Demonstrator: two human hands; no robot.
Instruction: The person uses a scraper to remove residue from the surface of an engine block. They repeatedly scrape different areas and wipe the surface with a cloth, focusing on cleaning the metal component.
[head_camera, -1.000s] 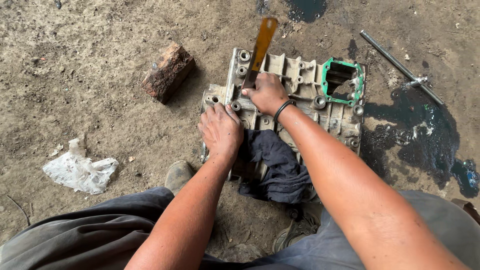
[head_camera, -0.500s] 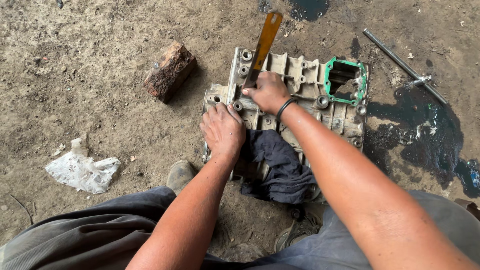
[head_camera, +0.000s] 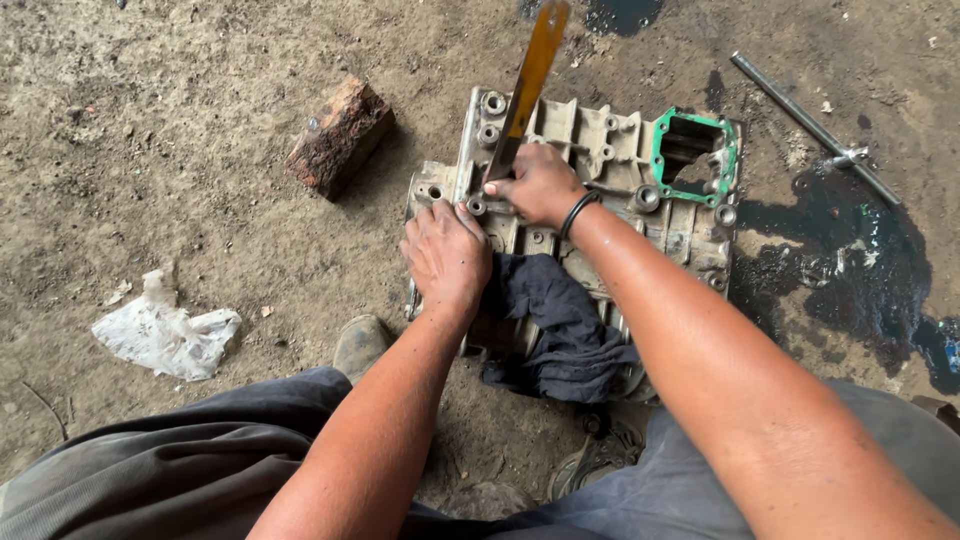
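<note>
On the casing, the right hand grips a blade. The left hand presses flat, holding nothing. Best keep the blade low and the casing pinned.

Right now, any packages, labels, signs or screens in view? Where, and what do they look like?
No labels, signs or screens show.
Crumpled white plastic wrapper or bag: on the dirt at left, beside the person's knee; flattened, dirty, no print to be made out.
Nothing packaged near the metal casing, the left hand or the right hand.
</note>
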